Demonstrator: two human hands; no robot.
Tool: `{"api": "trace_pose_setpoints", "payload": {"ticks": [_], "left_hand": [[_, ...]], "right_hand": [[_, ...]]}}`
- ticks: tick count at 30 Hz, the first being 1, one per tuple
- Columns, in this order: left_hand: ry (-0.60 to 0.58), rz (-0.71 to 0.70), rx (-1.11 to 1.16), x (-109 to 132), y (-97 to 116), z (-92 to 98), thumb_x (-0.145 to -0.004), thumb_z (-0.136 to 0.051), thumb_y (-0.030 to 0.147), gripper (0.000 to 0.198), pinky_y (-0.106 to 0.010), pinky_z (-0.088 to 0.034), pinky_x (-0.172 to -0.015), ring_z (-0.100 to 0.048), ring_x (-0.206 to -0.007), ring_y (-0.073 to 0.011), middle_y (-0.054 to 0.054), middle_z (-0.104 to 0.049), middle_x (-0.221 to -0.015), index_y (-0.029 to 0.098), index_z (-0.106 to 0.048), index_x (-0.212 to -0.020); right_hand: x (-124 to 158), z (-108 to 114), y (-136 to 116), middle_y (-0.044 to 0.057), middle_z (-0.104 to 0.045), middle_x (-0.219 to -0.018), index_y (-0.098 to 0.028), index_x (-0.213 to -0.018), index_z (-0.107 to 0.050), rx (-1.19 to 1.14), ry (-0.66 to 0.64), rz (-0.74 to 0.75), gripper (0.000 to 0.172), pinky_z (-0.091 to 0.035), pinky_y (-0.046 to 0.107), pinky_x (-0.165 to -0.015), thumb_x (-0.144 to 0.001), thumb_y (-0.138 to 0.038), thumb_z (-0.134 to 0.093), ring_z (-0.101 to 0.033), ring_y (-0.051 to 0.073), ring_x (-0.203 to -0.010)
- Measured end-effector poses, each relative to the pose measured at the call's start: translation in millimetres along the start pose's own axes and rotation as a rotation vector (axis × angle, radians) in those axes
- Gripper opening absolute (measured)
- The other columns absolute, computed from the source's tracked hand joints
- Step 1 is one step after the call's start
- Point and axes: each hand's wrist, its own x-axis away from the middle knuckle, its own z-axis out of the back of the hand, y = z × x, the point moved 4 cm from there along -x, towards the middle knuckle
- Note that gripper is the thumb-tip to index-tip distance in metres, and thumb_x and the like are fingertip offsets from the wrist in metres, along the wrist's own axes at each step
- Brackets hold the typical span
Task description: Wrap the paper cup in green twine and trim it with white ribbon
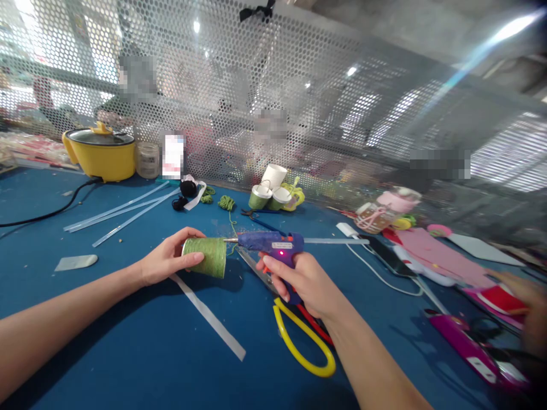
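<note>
My left hand [168, 261] grips a paper cup wrapped in green string [207, 257], held on its side just above the blue table [128, 353]. My right hand [301, 282] is closed round the handle of a blue hot glue gun [271, 244] with a red light lit. The gun's metal nozzle points left and meets the cup's base end. A clear glue stick [335, 241] sticks out of the gun's back. Under my right hand lie scissors with yellow and red handles [299, 336].
A white strip [209, 316] lies on the table below the cup. Clear glue sticks [123, 213], a yellow pot [100, 152], several green-wrapped cups [269, 193], green string [226, 202], a phone with cable [384, 253] and pink felt [431, 253] surround. Another person's hand [525, 302] is at the right edge.
</note>
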Motion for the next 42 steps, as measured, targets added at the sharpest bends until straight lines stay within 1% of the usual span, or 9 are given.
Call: {"api": "trace_pose_setpoints", "payload": {"ticks": [8,11,14,18,30,33,37,39,42], "left_hand": [[0.017,-0.029,-0.013,-0.2,1.3,-0.9,-0.069,-0.061,0.037,0.042,-0.031,-0.046,-0.070,-0.055,-0.077,-0.0169,0.000,-0.054,-0.085,0.019,-0.043,-0.103],[0.028,-0.044,-0.011,-1.4,1.2,-0.3,-0.066,-0.065,0.033,0.051,-0.035,-0.046,-0.078,-0.056,-0.087,-0.0195,-0.004,-0.054,-0.100,0.019,-0.042,-0.110],[0.047,-0.030,-0.046,-3.0,0.3,-0.1,-0.063,-0.068,0.031,0.062,-0.040,-0.045,-0.084,-0.055,-0.096,-0.0234,-0.008,-0.052,-0.111,0.017,-0.039,-0.116],[0.039,-0.041,-0.136,-4.5,0.4,-1.8,-0.064,-0.068,0.034,0.060,-0.042,-0.044,-0.085,-0.056,-0.097,-0.0254,-0.010,-0.057,-0.105,0.014,-0.041,-0.114],[0.067,-0.020,-0.631,-5.5,-4.3,4.1,-0.061,-0.069,0.043,0.067,-0.044,-0.042,-0.086,-0.052,-0.100,-0.0289,-0.013,-0.055,-0.111,0.015,-0.041,-0.115],[0.059,-0.157,-0.739,-2.3,15.9,12.4,-0.055,-0.073,0.043,0.081,-0.047,-0.036,-0.092,-0.046,-0.108,-0.0308,-0.014,-0.050,-0.119,0.017,-0.036,-0.122],[0.187,-0.530,-0.830,19.2,69.5,8.2,-0.064,-0.069,0.043,0.059,-0.040,-0.041,-0.086,-0.050,-0.099,-0.0262,-0.011,-0.053,-0.107,0.018,-0.046,-0.112],[0.098,-0.647,-0.888,31.4,82.1,-11.4,-0.074,-0.063,0.036,0.033,-0.035,-0.044,-0.081,-0.053,-0.092,-0.0229,-0.009,-0.057,-0.096,0.018,-0.054,-0.100],[-0.275,-0.624,-0.987,41.6,65.0,-52.9,-0.087,-0.043,0.026,0.020,-0.030,-0.047,-0.071,-0.057,-0.083,-0.0193,-0.009,-0.059,-0.093,0.018,-0.057,-0.099]], "right_hand": [[-1.5,4.2,0.1,-0.004,-0.047,-0.038,-0.014,-0.056,-0.055,-0.006,0.070,-0.023,0.032,-0.035,0.023,-0.044,-0.074,-0.040,-0.059,-0.041,0.007,-0.037],[-2.9,8.5,1.5,-0.005,-0.047,-0.041,-0.014,-0.061,-0.056,-0.083,0.101,-0.061,0.026,-0.035,0.022,-0.043,-0.067,-0.037,-0.066,-0.041,0.007,-0.039],[-6.3,17.9,3.2,-0.001,-0.058,-0.056,-0.013,-0.069,-0.061,-0.120,0.171,-0.045,0.025,-0.038,0.022,-0.047,-0.063,-0.036,-0.068,-0.046,0.008,-0.047],[-15.3,32.8,10.8,0.005,-0.066,-0.073,-0.012,-0.071,-0.064,-0.057,0.238,-0.004,0.027,-0.042,0.022,-0.057,-0.067,-0.039,-0.064,-0.055,0.012,-0.063],[-41.4,53.2,49.3,-0.001,-0.052,-0.043,-0.015,-0.053,-0.054,0.151,0.423,-0.163,0.027,-0.037,0.020,-0.038,-0.069,-0.033,-0.066,-0.047,0.009,-0.039],[-43.7,53.5,54.4,-0.002,-0.049,-0.040,-0.015,-0.053,-0.054,0.175,0.424,-0.181,0.029,-0.038,0.020,-0.038,-0.070,-0.035,-0.066,-0.047,0.009,-0.037],[-47.7,52.6,62.0,0.001,-0.054,-0.046,-0.015,-0.057,-0.054,0.232,0.401,-0.203,0.028,-0.043,0.022,-0.041,-0.071,-0.037,-0.064,-0.053,0.011,-0.042],[-49.6,53.4,65.0,0.004,-0.059,-0.052,-0.015,-0.060,-0.055,0.295,0.399,-0.209,0.029,-0.045,0.023,-0.045,-0.074,-0.039,-0.060,-0.057,0.012,-0.046],[-51.3,57.1,66.1,0.008,-0.064,-0.059,-0.016,-0.058,-0.055,0.462,0.424,-0.224,0.033,-0.045,0.026,-0.053,-0.074,-0.045,-0.057,-0.062,0.018,-0.058]]}}
